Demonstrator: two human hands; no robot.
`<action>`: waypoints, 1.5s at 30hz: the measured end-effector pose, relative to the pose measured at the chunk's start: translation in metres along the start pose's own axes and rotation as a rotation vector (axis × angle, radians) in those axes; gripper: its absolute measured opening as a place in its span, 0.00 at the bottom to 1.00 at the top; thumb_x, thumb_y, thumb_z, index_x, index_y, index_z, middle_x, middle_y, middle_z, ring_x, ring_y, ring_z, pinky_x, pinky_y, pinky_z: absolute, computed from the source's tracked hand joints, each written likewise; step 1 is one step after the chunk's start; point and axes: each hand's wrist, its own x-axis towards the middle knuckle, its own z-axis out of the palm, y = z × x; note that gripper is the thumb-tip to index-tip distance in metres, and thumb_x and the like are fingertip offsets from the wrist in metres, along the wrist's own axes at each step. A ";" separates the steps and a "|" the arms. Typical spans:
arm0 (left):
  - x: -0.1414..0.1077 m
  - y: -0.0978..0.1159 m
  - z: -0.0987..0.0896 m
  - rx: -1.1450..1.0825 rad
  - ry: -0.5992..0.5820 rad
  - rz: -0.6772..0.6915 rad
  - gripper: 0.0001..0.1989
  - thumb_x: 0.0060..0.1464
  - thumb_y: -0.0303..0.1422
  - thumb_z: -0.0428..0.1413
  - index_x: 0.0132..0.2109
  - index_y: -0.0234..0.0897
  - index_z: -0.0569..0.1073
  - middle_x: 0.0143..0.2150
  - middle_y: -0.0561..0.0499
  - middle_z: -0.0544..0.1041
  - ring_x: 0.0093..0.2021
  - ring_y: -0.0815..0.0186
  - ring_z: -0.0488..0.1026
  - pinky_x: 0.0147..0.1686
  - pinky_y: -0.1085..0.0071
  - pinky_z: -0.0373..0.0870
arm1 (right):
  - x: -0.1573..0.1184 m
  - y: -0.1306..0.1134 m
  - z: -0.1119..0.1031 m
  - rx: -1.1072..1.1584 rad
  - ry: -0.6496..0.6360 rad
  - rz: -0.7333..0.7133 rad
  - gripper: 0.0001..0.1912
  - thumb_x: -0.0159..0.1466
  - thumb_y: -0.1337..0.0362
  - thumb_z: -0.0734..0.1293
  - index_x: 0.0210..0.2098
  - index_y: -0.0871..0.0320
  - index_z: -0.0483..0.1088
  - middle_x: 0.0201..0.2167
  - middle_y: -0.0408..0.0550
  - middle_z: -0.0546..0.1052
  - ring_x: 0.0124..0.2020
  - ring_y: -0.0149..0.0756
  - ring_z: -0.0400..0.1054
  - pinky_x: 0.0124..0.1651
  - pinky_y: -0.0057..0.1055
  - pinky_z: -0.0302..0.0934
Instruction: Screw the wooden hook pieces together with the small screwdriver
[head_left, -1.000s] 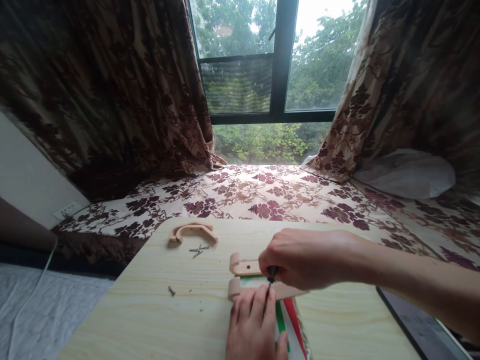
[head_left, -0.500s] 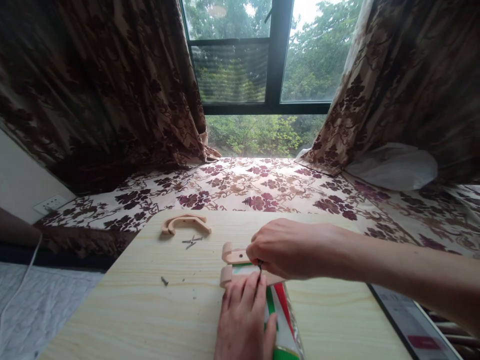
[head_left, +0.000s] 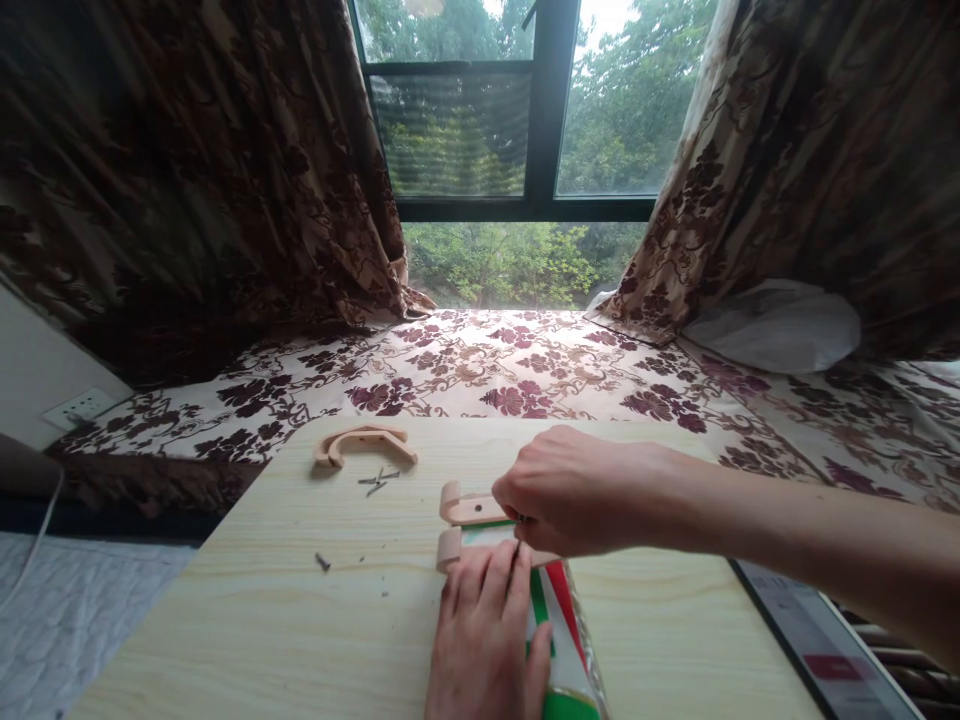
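Observation:
My right hand (head_left: 566, 495) is closed in a pinch above two curved wooden pieces. Something small and dark, mostly hidden by the fingers, shows under its fingertips. The farther wooden piece (head_left: 469, 508) has a dark hole or screw head in it. Across the nearer wooden piece (head_left: 449, 549) my left hand (head_left: 484, 625) lies flat, fingers stretched forward, pressing it down. Both pieces rest at a white, green and red plastic packet (head_left: 566, 615), part of which the left hand covers.
On the light wooden table (head_left: 247, 620) two more curved wooden pieces (head_left: 367, 440) lie at the back left, with several screws (head_left: 379, 480) close by. A single screw (head_left: 322, 562) lies nearer. A tablet-like screen (head_left: 817, 630) is at the right edge. Beyond is a flowered cloth ledge (head_left: 517, 365).
The view has shifted slightly, so everything sits a little differently. My right hand has turned slightly at the same spot, hiding more of the dark thing. The left hand stays put.

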 end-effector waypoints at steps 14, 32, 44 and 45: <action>0.001 -0.001 0.000 -0.008 -0.021 0.009 0.20 0.55 0.39 0.52 0.52 0.34 0.72 0.51 0.47 0.76 0.49 0.56 0.71 0.45 0.62 0.70 | -0.001 -0.002 0.001 -0.020 0.029 -0.020 0.04 0.56 0.72 0.63 0.28 0.61 0.70 0.19 0.45 0.71 0.17 0.28 0.50 0.20 0.30 0.40; -0.007 -0.002 0.003 -0.025 -0.105 0.007 0.23 0.57 0.40 0.53 0.57 0.34 0.67 0.57 0.46 0.71 0.54 0.54 0.67 0.51 0.59 0.68 | -0.003 0.002 0.001 -0.030 0.047 -0.111 0.07 0.57 0.77 0.62 0.27 0.61 0.69 0.22 0.44 0.72 0.19 0.27 0.52 0.22 0.29 0.43; -0.005 -0.003 0.004 -0.024 -0.078 0.020 0.23 0.57 0.40 0.52 0.57 0.34 0.67 0.56 0.46 0.72 0.54 0.55 0.67 0.51 0.61 0.66 | 0.003 0.005 -0.006 -0.043 -0.037 -0.038 0.08 0.56 0.75 0.63 0.25 0.60 0.72 0.19 0.44 0.72 0.16 0.27 0.50 0.20 0.28 0.41; -0.005 -0.003 0.004 -0.018 -0.074 0.022 0.24 0.57 0.40 0.52 0.57 0.33 0.67 0.56 0.46 0.72 0.54 0.55 0.67 0.51 0.61 0.66 | 0.003 0.008 -0.008 -0.032 -0.048 -0.020 0.08 0.56 0.73 0.64 0.24 0.60 0.73 0.18 0.44 0.71 0.16 0.27 0.50 0.20 0.28 0.41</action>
